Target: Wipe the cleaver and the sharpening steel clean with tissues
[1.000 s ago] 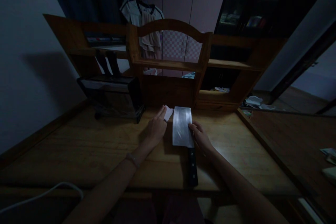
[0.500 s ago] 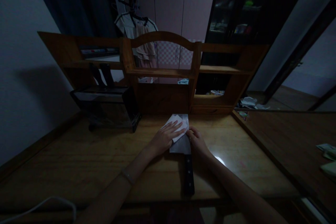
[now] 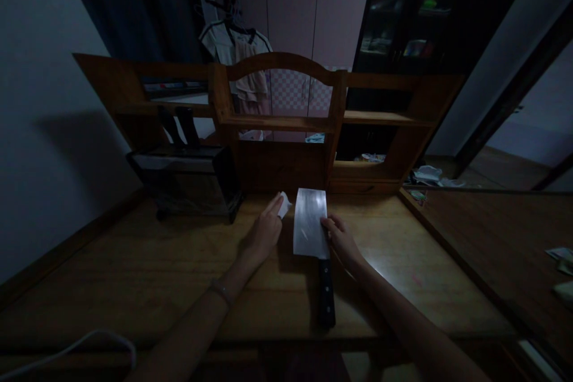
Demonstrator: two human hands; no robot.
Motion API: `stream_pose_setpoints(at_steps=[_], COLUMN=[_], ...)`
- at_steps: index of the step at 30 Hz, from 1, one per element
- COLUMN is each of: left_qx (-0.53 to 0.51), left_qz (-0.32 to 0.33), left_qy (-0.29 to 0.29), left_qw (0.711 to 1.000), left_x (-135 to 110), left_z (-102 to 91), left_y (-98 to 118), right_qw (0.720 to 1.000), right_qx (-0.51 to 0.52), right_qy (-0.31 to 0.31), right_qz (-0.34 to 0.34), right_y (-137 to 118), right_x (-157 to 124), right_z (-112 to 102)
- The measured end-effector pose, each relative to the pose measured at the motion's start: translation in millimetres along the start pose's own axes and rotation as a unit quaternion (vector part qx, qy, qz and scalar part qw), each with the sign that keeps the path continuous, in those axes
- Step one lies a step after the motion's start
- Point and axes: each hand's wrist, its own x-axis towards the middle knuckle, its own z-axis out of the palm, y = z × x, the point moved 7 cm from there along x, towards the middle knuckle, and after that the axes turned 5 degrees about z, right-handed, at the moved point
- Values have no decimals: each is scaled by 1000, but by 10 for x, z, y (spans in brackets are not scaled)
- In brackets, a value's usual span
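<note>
A cleaver with a broad steel blade and a black handle lies flat on the wooden desk, its handle towards me. My right hand rests against the blade's right edge, fingers curled on it near the handle. My left hand is just left of the blade, closed on a small white tissue that sticks out past the fingertips.
A wooden shelf unit stands along the back of the desk. A dark knife rack sits at the back left. A white cable crosses the near left edge. A second dark table adjoins on the right with papers on it.
Half a second ago my left hand held the tissue on the blade; it has drawn back off the blade to the left. The right hand has stayed on the blade's edge.
</note>
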Motion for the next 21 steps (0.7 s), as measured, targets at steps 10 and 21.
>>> stream_pose_setpoints(at_steps=[10, 21], left_qx=[-22, 56], left_qz=[170, 187], left_qy=[-20, -111], left_qw=[985, 974], left_x=[-5, -47], left_z=[-65, 158], left_y=[594, 546], right_qw=[990, 987], right_qx=[-36, -52], right_qy=[-137, -153], right_qz=[-9, -23], right_y=[115, 80], right_x=[-63, -105], right_z=[301, 330])
